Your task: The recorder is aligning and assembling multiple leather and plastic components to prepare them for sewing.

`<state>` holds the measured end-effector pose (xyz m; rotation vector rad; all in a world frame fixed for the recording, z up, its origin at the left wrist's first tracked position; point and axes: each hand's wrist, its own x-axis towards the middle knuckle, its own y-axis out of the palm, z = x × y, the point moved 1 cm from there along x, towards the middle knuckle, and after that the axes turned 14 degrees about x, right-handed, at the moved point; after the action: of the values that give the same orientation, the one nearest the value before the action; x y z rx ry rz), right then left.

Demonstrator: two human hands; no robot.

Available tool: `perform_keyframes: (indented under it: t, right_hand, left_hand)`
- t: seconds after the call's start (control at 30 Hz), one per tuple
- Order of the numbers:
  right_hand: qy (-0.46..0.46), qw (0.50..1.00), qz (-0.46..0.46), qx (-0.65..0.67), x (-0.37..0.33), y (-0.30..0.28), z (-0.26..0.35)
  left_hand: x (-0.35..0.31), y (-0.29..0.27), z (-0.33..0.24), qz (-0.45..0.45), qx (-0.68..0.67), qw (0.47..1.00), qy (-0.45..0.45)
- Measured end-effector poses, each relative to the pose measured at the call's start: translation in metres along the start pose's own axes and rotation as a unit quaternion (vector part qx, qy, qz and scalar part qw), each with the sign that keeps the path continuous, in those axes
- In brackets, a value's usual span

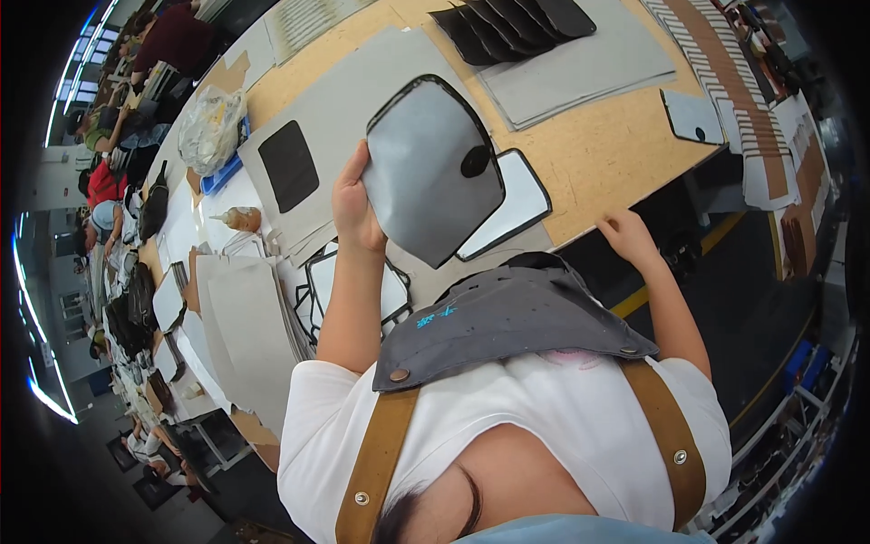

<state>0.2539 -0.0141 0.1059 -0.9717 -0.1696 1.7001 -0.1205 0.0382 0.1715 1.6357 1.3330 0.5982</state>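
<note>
My left hand point(353, 204) grips the lower left edge of a shield-shaped panel point(426, 163), raised above the table. The panel has a blue-grey face, a dark rim and a black oval spot near its right side. Behind it, partly hidden, a similar black-edged panel with a pale face point(517, 204) lies on the table. At the table's right front edge is my right hand point(628, 238), its fingers curled in with nothing visible in them. Below my left forearm lie more black-edged pieces point(391, 295), partly covered by the arm.
A dark flat piece point(288, 166) lies on grey sheets point(353, 91). Black curved pieces point(512, 27) stand at the back. Left are a plastic bag point(210, 131), a blue tray point(220, 177) and a small bottle point(240, 218). Another panel point(693, 118) sits at the right table corner.
</note>
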Motion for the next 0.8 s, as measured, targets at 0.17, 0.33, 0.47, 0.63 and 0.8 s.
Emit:
perform_keyframes:
  t: [0.17,0.33,0.47,0.63,0.8]
  right_hand:
    - [-0.197,0.867,0.114,0.444,0.027,0.062,0.087]
    - [-0.108,0.820,0.240,0.509,0.034,0.067,0.126]
    - [-0.097,0.814,0.238,0.521,0.033,0.062,0.133]
    - [-0.108,0.808,0.223,0.535,0.039,0.060,0.130]
    - [-0.099,0.797,0.210,0.557,0.034,0.059,0.135]
  left_hand:
    - [0.005,0.005,0.008,0.047,-0.038,0.998,0.007]
    - [-0.007,-0.020,-0.005,0.029,-0.051,0.997,0.053]
    - [-0.019,-0.048,-0.017,-0.035,-0.013,0.995,0.092]
    - [-0.026,-0.049,-0.008,-0.152,0.026,0.980,0.127]
    - [-0.027,-0.042,-0.004,-0.132,-0.012,0.985,0.114]
